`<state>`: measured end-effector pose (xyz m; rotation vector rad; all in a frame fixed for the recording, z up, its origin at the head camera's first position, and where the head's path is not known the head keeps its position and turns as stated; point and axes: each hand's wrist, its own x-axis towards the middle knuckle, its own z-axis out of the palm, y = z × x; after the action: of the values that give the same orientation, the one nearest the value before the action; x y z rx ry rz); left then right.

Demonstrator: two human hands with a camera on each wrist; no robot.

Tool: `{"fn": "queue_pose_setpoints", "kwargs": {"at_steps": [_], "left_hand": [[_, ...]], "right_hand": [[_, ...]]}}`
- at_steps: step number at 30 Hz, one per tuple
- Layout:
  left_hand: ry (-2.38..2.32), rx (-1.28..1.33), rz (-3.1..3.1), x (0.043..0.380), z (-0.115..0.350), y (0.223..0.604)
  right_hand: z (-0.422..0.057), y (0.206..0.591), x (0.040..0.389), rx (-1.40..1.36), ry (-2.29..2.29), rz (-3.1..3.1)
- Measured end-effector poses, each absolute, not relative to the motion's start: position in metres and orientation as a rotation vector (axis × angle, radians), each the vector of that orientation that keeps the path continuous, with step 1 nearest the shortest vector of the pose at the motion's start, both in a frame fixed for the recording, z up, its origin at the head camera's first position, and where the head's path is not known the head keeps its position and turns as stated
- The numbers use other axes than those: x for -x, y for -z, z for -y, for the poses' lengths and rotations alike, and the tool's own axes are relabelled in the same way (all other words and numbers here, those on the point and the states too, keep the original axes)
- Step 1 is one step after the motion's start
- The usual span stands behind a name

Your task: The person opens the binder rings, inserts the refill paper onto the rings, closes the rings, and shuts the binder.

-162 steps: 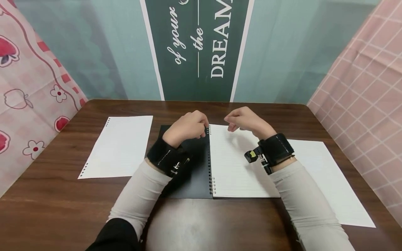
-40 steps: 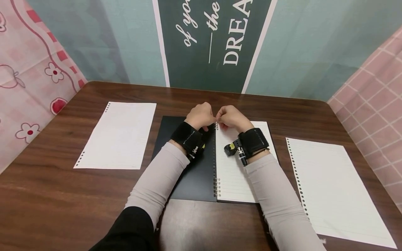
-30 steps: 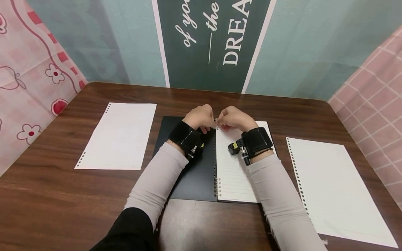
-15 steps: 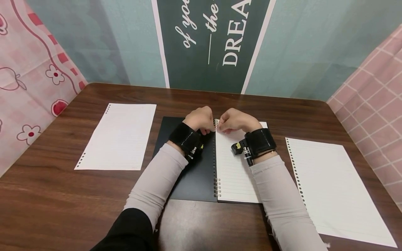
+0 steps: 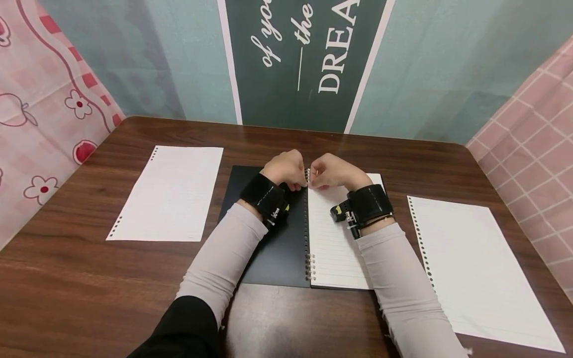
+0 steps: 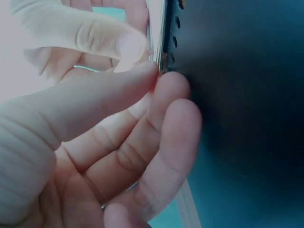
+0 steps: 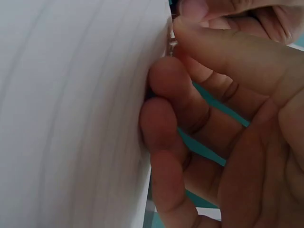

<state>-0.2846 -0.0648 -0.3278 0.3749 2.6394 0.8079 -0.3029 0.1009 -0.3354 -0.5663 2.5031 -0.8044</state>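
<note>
1. Notebook lay open near the surface's far edge, midway between side edges.
2. Left hand: grip pinched spiral binding, far end.
3. Right hand: grip pinched it just alongside.

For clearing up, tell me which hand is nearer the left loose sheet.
Left. The left hand is right of the sheet, near the far edge of the open notebook; the right hand is farther right.
</note>
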Motion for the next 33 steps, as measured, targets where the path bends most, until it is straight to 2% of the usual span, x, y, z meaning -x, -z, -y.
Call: {"fn": "queue_pose_setpoints", "kwargs": {"at_steps": [19, 33], "left_hand": [[-0.833, -0.466, -2.626, 0.291, 0.068, 0.335], [-0.847, -0.543, -2.601, 0.293, 0.069, 0.337]], "right_hand": [[-0.103, 0.338, 0.305, 0.881, 0.734, -2.584], [-0.103, 0.338, 0.305, 0.892, 0.699, -2.598]]}}
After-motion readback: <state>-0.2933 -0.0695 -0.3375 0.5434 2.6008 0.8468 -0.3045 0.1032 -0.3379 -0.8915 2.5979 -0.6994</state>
